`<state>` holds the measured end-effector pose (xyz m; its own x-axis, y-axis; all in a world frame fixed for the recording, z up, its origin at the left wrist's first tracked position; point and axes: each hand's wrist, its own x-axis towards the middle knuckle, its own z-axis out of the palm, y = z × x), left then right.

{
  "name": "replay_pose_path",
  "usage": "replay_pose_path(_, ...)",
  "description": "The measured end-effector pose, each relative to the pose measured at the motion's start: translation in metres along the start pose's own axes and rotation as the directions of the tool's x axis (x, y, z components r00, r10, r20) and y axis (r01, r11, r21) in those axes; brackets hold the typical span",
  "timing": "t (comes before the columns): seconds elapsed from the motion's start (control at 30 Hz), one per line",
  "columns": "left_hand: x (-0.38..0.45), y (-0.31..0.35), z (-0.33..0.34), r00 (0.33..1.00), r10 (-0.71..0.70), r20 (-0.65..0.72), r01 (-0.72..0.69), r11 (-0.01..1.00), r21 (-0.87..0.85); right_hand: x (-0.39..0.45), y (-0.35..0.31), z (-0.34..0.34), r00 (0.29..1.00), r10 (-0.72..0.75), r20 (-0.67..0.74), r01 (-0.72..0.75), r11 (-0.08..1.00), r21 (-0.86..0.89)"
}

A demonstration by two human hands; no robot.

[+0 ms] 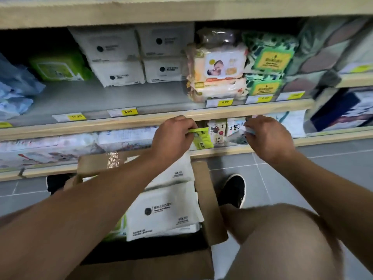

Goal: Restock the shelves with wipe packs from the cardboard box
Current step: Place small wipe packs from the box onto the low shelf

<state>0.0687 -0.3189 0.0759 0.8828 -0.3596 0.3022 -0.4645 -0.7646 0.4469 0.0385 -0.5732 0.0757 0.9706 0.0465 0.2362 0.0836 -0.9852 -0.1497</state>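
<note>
My left hand [171,136] pinches the top edge of a small lime-green wipe pack [202,139] at the front of the lower shelf [222,151]. My right hand [266,136] grips a small white and light-blue pack [247,129] just under the lip of the middle shelf [141,123]. Below my arms stands the open cardboard box [210,199] on the floor, with large white wipe packs [163,211] stacked inside. More white wipe packs [119,73] sit stacked on the middle shelf.
Baby-print packs [220,65] and green leaf-print packs [268,59] fill the middle shelf's right side; a green pack [58,67] and blue bags [16,87] lie at its left. Yellow price tags [128,112] line the shelf edge. My knee [282,239] and shoe [234,188] are beside the box.
</note>
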Motion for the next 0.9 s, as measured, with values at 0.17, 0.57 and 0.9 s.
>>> replay_pose_path(0.17, 0.027, 0.001, 0.052, 0.997, 0.003, 0.082, 0.0, 0.999, -0.037, 0.007, 0.05, 0.033, 0.998, 0.056, 0.017, -0.056, 0.998, -0.006)
replay_pose_path(0.57, 0.064, -0.025, 0.157, 0.98, -0.09, 0.175, 0.104, 0.992, -0.071, 0.056, 0.101, 0.135, 0.998, 0.028, 0.061, -0.027, 1.0, -0.013)
replay_pose_path(0.9, 0.078, -0.043, 0.197, 0.977, -0.088, 0.196, 0.112, 0.987, -0.118, 0.086, 0.102, 0.205, 0.987, -0.032, 0.155, 0.056, 0.987, -0.151)
